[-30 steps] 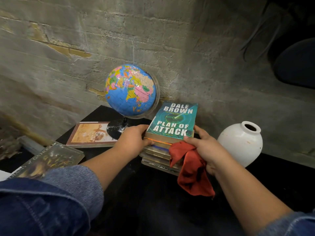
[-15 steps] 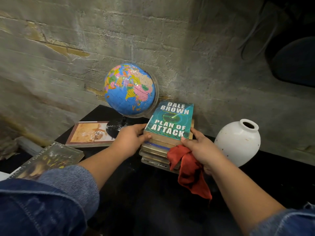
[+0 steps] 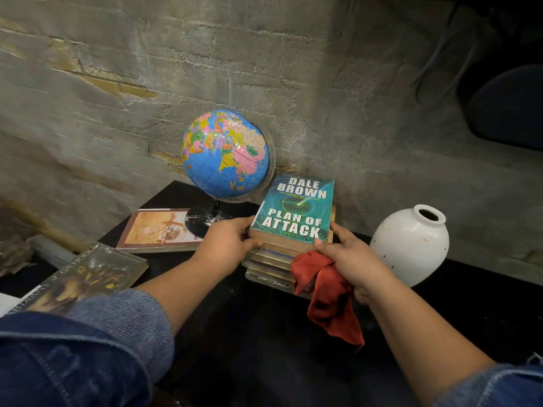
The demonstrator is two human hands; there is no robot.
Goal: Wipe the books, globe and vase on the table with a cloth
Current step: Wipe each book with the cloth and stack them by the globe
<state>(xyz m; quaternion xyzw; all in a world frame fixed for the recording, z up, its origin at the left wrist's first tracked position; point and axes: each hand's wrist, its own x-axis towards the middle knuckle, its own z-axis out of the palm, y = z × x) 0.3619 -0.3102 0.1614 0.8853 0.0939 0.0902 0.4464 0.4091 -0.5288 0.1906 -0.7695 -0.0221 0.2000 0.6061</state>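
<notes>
The teal paperback (image 3: 293, 212) lies on top of a short stack of books (image 3: 269, 267) on the black bench (image 3: 264, 342). The globe (image 3: 226, 155) stands just behind it to the left, and the white vase (image 3: 410, 245) is near on the right. The left hand (image 3: 232, 245) grips the paperback's left edge, fingers curled round it. The right hand (image 3: 352, 262) holds the red cloth (image 3: 326, 292) bunched in its curled fingers, thumb on the cover's near right corner. Most of the cloth hangs loose over the front of the stack.

The step in hand looks like wiping this top cover. To do it well, the left hand should pin the book so the stack cannot slide. The right hand should gather the dangling cloth into a flat pad and sweep the cover from far edge to near. Wide strokes risk knocking the vase or globe. A tan-covered book (image 3: 158, 230) and a dark book (image 3: 85, 277) lie flat further left.
</notes>
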